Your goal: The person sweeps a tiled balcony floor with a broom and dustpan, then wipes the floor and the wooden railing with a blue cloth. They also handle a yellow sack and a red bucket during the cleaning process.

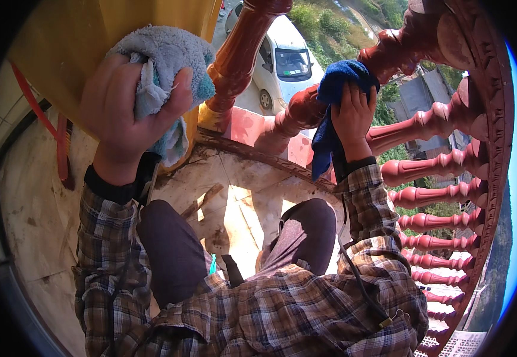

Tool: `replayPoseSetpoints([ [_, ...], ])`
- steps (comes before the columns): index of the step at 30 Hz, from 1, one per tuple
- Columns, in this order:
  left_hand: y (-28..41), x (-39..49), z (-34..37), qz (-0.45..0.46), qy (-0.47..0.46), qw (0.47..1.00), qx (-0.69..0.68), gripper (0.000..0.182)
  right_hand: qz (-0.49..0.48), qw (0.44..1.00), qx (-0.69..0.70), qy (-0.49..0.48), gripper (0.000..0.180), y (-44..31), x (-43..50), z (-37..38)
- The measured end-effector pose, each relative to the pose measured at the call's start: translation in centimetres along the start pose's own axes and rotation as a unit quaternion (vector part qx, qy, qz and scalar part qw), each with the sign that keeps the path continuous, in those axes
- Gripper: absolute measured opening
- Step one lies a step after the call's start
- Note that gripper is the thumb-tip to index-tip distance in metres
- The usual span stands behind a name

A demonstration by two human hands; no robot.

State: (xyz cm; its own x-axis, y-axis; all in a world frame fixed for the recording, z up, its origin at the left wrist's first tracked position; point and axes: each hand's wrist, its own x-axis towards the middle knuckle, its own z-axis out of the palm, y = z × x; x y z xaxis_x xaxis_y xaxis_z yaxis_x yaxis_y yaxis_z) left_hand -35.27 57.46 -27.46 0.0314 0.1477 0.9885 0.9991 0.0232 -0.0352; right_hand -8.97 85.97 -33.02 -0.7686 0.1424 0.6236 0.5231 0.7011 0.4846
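Observation:
My left hand (124,105) grips a bunched grey and teal terry cloth (165,58), held up in front of a yellow column (71,40). Whether that cloth touches the column is hard to tell. A dark blue cloth (345,76) is wrapped over a red turned baluster (303,109), and my right hand (354,116) presses and holds it there. One end of the blue cloth hangs below the hand. Between the column and this baluster stands another glossy red baluster (236,53), with a yellow patch at its foot.
More red balusters (437,167) run along the right under a carved red handrail (495,147). A low red and white base ledge (258,127) edges the stained tile floor (223,178). A red strap (40,107) is at left. Beyond the railing stands a white car (289,49).

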Motion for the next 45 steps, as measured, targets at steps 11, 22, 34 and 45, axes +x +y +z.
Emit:
replayPoseSetpoints([
  [11,0.2,-1.0,-0.7,-0.006,-0.049,0.998,0.031,0.047,0.045,0.920,0.010,-0.389,0.015,-14.7,-1.7,16.4],
  [22,-1.3,-4.0,-1.6,-0.037,-0.008,0.998,0.043,0.050,0.041,0.959,0.252,-0.120,0.021,-13.7,-13.2,13.7],
  [34,-1.4,-4.7,-1.5,-0.025,-0.025,0.998,0.058,0.055,0.095,0.960,0.252,-0.072,0.043,-15.4,-12.2,12.1],
  [45,-0.2,-3.7,-0.8,0.007,-0.017,0.998,0.067,0.052,-0.026,0.910,0.006,-0.413,0.022,-18.0,-9.0,22.2],
])
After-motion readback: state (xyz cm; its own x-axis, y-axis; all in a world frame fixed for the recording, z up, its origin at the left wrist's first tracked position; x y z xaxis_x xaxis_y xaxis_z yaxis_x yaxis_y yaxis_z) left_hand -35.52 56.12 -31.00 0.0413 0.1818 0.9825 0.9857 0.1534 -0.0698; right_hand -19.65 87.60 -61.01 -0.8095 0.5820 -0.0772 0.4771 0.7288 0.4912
